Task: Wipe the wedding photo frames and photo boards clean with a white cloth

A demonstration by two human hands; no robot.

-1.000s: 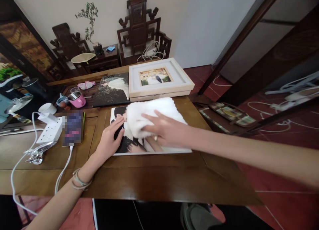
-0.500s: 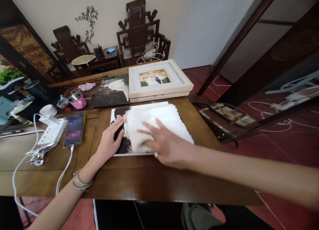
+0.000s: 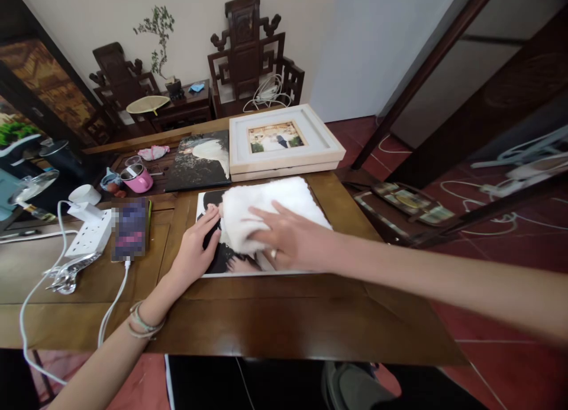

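As I survey the glossy brown wooden table (image 3: pixel 302 324): it bears a pale wooden picture frame (image 3: pixel 286 142).
White-edged rectangular photo panel (image 3: pixel 233 262): flat on it, at the frame's six o'clock.
Fluffy white cloth (image 3: pixel 275 198): over the panel; I'd smooth its bunched left side.
Right hand (image 3: pixel 290 237): at three o'clock, fingers spread on the cloth; I cannot tell whether they pinch it. Light pressure suits.
Left hand (image 3: pixel 194 250): at nine o'clock, fingers outstretched on the panel's edge, a sound brace.
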